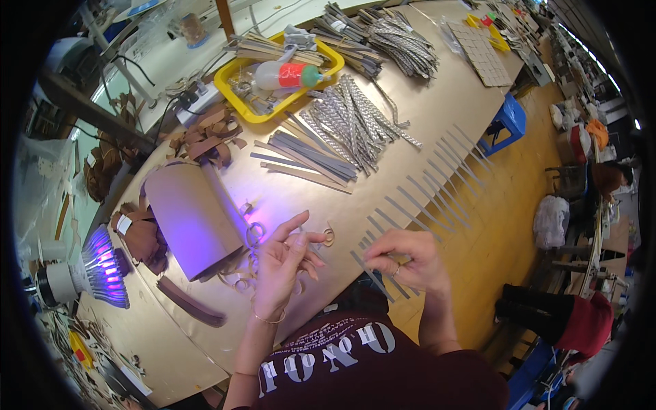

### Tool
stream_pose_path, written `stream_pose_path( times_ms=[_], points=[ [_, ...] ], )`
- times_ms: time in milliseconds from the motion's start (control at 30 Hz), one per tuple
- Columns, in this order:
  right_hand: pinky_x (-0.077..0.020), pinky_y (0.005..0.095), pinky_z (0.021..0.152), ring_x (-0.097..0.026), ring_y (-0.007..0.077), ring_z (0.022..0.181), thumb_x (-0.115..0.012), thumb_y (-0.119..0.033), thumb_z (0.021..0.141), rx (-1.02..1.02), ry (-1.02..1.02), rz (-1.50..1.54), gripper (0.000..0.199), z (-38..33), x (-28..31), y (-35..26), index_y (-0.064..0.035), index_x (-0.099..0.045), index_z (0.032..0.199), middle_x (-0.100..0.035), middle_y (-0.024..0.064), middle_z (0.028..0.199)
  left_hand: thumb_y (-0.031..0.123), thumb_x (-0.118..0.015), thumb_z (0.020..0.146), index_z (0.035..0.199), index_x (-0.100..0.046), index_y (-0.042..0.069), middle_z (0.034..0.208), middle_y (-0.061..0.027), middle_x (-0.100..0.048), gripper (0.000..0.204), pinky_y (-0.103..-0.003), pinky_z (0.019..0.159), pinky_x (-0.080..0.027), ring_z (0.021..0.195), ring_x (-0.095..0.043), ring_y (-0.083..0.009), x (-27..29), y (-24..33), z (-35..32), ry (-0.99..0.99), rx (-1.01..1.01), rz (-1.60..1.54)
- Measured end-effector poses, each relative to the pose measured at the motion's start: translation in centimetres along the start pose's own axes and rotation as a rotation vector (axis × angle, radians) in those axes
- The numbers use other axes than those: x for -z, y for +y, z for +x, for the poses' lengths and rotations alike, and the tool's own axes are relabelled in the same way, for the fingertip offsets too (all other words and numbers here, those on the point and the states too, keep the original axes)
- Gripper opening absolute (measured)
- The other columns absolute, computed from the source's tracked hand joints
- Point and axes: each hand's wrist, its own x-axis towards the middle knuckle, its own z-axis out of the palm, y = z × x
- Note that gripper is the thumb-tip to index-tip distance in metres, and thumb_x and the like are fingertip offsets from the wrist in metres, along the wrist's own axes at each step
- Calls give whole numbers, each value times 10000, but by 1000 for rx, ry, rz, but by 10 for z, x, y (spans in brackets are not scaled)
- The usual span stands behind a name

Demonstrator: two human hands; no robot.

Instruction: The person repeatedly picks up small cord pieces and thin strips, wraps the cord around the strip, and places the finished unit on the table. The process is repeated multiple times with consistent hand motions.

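Over the front of the table, my left hand (281,263) is raised with its fingers apart. A small curled tan strip (329,237) shows just beyond its fingertips, and more curled offcuts (240,283) lie beside the wrist. My right hand (412,262) is closed in a pinch at the table's edge. Whatever it may hold is hidden by the fingers. Thin grey strips (403,210) lie spaced in a row along that edge, their ends jutting out over the floor; the nearest are close to my right fingertips.
A lamp with purple light (106,266) shines on a brown curved block (191,219) at left. Braided strips (352,123), flat dark strips (311,157) and a yellow tray (242,113) holding a bottle (287,76) lie farther back. A blue stool (507,123) stands beyond the right edge.
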Motion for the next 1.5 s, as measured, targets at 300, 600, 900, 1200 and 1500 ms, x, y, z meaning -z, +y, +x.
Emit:
stream_pose_path(
  times_ms=[300,600,900,1200,1500],
  points=[
    [-498,369,877,-625,251,1002,-808,-382,786,-92,11,-56,600,-9,26,-11,-26,-611,1227,-646,128,1148,30,-539,990,1188,-554,-22,1096,-161,-696,205,-235,614,-533,706,-670,-122,-22,-14,-10,122,-288,320],
    [-471,292,611,-613,138,659,-666,-237,947,-590,177,74,278,-15,-12,9,25,-703,864,-667,88,705,-2,-590,951,1255,-521,-28,1350,-184,-576,313,-210,640,-527,767,-679,-129,-44,-47,-2,92,-359,410],
    [-481,418,606,-638,345,629,-685,-379,890,-915,255,-680,366,-25,6,70,-27,-732,803,-640,174,642,-8,-640,870,1192,-637,26,1432,-157,-510,323,-231,681,-483,874,-652,-126,7,-38,0,323,-453,642],
    [-515,460,648,-685,387,723,-659,-628,818,-1143,127,-1028,644,-14,10,81,5,-713,716,-670,223,683,14,-686,847,1065,-690,12,1213,-137,-674,218,-273,733,-509,884,-672,-163,16,-36,-12,293,-450,796],
    [-515,448,667,-683,361,744,-641,-598,855,-1186,250,-1124,575,-2,30,6,-32,-719,793,-693,163,744,42,-673,872,1067,-685,18,1141,-137,-694,197,-321,815,-532,960,-676,-244,28,-18,-27,326,-476,865]
  ],
)
